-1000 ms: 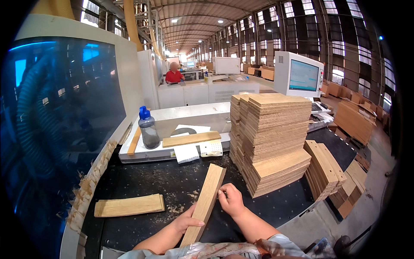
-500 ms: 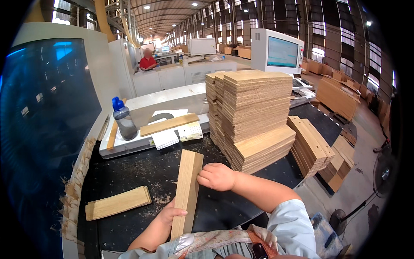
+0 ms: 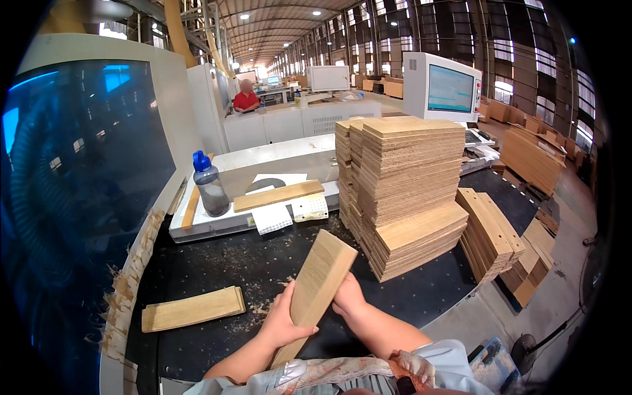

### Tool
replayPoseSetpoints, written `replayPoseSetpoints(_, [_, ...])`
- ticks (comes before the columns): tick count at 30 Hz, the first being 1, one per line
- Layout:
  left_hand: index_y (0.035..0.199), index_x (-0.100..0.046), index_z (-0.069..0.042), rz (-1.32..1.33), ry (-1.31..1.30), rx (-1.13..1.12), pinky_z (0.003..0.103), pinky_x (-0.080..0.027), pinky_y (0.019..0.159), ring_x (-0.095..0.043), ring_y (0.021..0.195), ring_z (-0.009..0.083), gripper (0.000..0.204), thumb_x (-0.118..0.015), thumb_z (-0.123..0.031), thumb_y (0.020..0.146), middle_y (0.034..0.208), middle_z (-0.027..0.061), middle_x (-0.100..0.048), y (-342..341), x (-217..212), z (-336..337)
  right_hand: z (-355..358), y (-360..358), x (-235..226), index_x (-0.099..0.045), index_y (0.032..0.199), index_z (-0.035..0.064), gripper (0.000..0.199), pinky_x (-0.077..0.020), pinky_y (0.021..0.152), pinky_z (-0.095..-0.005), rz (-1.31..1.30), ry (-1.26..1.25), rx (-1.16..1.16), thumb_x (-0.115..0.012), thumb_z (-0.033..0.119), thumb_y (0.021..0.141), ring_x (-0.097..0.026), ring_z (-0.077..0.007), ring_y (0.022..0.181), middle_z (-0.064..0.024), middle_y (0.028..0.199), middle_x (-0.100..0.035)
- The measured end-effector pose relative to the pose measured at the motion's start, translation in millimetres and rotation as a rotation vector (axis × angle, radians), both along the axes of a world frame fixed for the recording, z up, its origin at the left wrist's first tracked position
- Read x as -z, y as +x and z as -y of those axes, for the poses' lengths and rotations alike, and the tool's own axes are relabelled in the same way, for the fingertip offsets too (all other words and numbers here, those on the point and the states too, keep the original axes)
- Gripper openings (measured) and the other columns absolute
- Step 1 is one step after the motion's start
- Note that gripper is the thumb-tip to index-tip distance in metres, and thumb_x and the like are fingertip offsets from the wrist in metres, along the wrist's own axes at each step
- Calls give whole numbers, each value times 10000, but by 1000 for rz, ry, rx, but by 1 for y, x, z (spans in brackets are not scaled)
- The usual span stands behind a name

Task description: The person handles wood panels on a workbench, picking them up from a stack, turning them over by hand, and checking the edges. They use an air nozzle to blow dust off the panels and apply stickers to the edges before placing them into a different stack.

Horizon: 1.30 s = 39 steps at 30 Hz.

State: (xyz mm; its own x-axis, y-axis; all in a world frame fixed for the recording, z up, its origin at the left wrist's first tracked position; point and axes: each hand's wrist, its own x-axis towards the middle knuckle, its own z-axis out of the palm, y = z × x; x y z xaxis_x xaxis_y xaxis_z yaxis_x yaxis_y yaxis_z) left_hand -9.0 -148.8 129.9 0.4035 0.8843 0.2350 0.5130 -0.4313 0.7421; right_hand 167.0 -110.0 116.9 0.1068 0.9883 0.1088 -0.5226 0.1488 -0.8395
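A thick, pale-brown wooden board (image 3: pixel 317 280) is tilted up over the black worktable (image 3: pixel 217 263), its far end leaning right. Whether it is one piece or several boards pressed together, I cannot tell. My left hand (image 3: pixel 287 321) is closed round its left side, the thumb across the top face. On the opposite side, my right hand (image 3: pixel 349 296) grips the edge, with its fingers partly hidden behind the wood. To the left lies a small pile of flat boards (image 3: pixel 193 311). A tall stack of boards (image 3: pixel 415 171) rises beyond my right hand.
Drilled boards (image 3: pixel 487 230) are piled right of the stack. A blue-capped bottle (image 3: pixel 210 191), papers (image 3: pixel 273 218) and a loose strip (image 3: pixel 280 195) rest on the white machine ledge (image 3: pixel 263 158). A monitor (image 3: pixel 447 85) and a person in red (image 3: pixel 245 100) are farther back.
The held board's far end has swung right and its face has turned. My right hand has moved down and nearer along its right side. The view has shifted slightly left.
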Motion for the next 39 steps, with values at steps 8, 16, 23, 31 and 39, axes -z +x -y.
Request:
replayPoseSetpoints(8, [1451, -248, -47, -200, 379, 137, 539, -316, 1027, -442, 1156, 413, 1147, -851, -368, 530, 1266, 216, -423, -8, 5, 16, 37, 64, 6, -579, 1178, 40, 312, -557, 798, -383, -529, -295, -644, -506, 249, 957, -660, -235, 959, -125, 1084, -659])
replayPoseSetpoints(16, [1393, -381, -30, -187, 529, 301, 502, -377, 909, -508, 1060, 402, 1035, -821, -284, 491, 1185, 227, -488, -7, 0, 23, 94, 85, -25, -576, 1179, 25, 340, -553, 552, -310, -288, -604, -775, -538, 263, 939, -678, -204, 740, -149, 1000, -669])
replayPoseSetpoints(23, [1472, -147, 29, 462, -228, 321, 404, -353, 1032, -441, 1238, 294, 1230, -867, -204, 502, 1359, 186, -412, -19, 21, 5, 42, 86, -1, -520, 779, 60, 54, -370, 406, -247, 151, -292, -478, -493, 65, 826, -433, -111, 424, -7, 583, -478])
replayPoseSetpoints(31, [1341, -423, 21, 1024, -415, 445, 439, -489, 927, -587, 1094, 357, 927, -834, -201, 541, 1223, 209, -560, -26, 16, -6, -6, 46, 11, -521, 809, 15, 297, -454, 675, -412, 893, 38, -10, -548, 281, 937, -562, -334, 737, -183, 780, -575])
replayPoseSetpoints(39, [1341, -383, 25, 1139, -437, 366, 453, -530, 898, -597, 1061, 335, 1007, -806, -401, 532, 1173, 213, -552, -10, 18, -9, 37, 8, 5, -397, 1346, 44, 711, -445, 955, -373, 557, 316, -133, -749, 301, 784, -537, -292, 1117, -199, 1243, -501])
